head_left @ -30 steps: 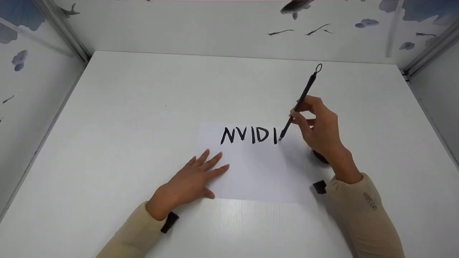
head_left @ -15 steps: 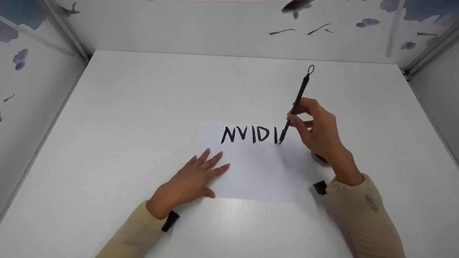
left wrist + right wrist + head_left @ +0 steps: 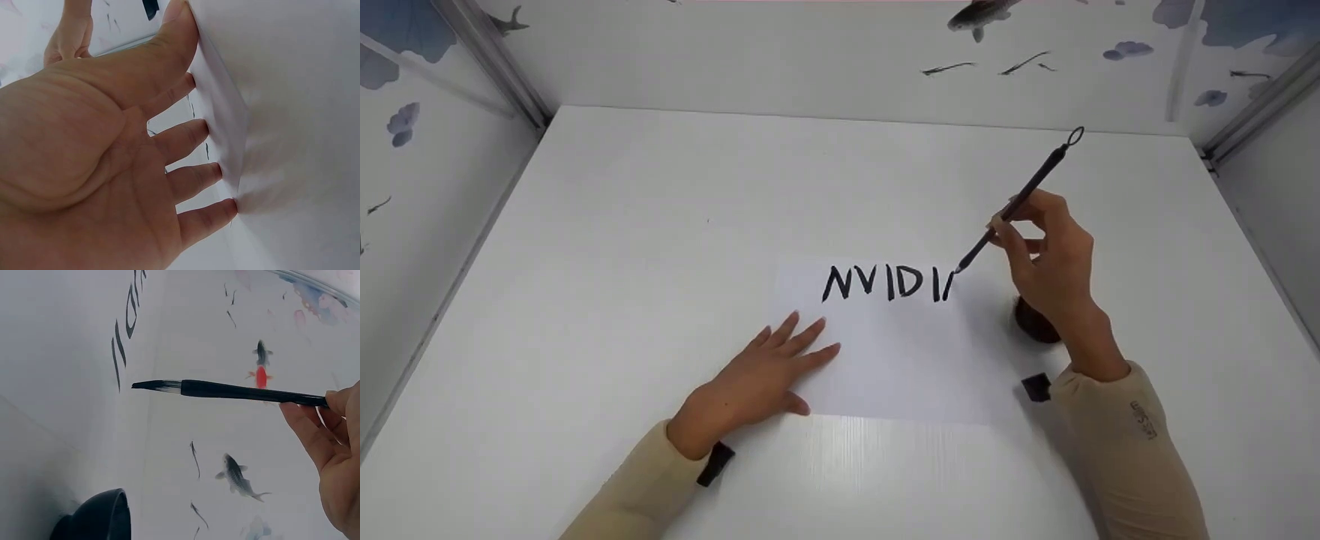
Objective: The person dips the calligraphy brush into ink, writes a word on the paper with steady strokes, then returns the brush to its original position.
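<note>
My right hand (image 3: 1054, 259) pinches a dark brush (image 3: 1024, 195) with a hanging loop at its top end. In the right wrist view the inked bristles (image 3: 154, 386) stand just off the paper surface. On the white sheet of paper (image 3: 900, 367) runs black lettering (image 3: 885, 283) reading "NVIDI", followed by a slanted stroke at its right end. My left hand (image 3: 757, 375) rests with spread fingers on the sheet's left side; the left wrist view shows its fingertips (image 3: 197, 126) touching the paper. A dark bowl (image 3: 98, 517) stands beside the sheet, partly hidden by my right hand in the head view.
The white table (image 3: 660, 187) is bounded by white panels (image 3: 750, 52) printed with fish and flowers at the back and sides. Black blocks (image 3: 716, 463) show at both sleeve cuffs.
A slanted stroke has appeared right of the last upright one. My right hand and the brush have moved right and away from me, with the brush leaning further right. The left hand stays put.
</note>
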Available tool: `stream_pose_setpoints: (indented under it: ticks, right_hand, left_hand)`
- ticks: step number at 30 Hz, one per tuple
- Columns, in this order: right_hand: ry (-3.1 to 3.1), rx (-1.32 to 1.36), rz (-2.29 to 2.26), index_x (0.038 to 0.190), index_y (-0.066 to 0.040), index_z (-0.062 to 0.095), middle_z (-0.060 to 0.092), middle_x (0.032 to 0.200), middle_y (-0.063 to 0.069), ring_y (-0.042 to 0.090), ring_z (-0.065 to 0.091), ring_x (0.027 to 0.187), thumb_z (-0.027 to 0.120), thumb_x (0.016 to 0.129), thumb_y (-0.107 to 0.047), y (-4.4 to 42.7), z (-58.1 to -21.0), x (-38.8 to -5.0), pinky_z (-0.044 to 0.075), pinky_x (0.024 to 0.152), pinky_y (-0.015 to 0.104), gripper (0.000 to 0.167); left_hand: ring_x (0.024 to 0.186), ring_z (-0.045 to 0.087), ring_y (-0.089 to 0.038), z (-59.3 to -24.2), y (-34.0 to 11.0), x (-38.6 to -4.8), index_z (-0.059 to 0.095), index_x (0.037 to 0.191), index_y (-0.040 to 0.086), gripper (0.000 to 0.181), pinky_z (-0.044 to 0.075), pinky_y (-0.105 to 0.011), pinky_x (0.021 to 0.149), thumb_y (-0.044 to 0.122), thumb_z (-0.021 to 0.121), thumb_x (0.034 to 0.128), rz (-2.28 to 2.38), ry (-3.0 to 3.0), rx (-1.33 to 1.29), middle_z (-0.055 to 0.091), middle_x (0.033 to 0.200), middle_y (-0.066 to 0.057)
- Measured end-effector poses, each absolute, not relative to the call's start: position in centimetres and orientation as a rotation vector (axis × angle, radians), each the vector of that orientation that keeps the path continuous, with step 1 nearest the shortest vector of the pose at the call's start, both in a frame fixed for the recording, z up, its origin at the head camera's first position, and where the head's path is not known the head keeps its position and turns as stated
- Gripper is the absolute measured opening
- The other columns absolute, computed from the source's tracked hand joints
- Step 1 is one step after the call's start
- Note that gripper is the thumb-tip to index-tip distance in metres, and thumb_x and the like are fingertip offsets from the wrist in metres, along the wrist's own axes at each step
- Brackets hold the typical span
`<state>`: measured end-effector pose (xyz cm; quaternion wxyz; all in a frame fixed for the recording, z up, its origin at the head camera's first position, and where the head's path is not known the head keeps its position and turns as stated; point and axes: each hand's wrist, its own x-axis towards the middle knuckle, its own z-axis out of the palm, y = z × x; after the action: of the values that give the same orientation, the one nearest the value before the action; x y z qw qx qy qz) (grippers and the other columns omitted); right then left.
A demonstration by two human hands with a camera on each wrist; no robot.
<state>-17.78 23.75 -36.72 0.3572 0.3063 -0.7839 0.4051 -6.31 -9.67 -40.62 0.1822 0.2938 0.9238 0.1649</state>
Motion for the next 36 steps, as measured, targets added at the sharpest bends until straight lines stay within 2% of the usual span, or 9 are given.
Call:
stream_pose_setpoints:
  ticks: [26,36]
  right_hand:
    - [-2.186,0.818,1.018,0.115,0.006,0.05,0.063,0.094,0.011,0.022,0.068,0.087,0.065,0.085,0.01,24.29,-37.41,-18.04,0.051,0.065,0.013,0.033]
    - [-2.262,0.846,1.065,0.119,0.004,0.048,0.061,0.095,0.011,0.021,0.067,0.086,0.063,0.086,0.01,24.53,-37.11,-17.82,0.052,0.066,0.016,0.036]
  left_hand:
    - [0.143,0.006,-0.037,-40.56,-9.72,-6.3,0.038,0.148,0.018,0.078,0.015,-0.055,0.111,0.027,0.076,0.0811,0.472,2.605,0.835,0.017,0.158,-0.009]
    - [0.143,0.006,-0.037,-40.67,-9.85,-6.28,0.038,0.148,0.018,0.077,0.015,-0.055,0.111,0.027,0.076,0.0812,0.485,2.605,0.842,0.016,0.158,-0.009]
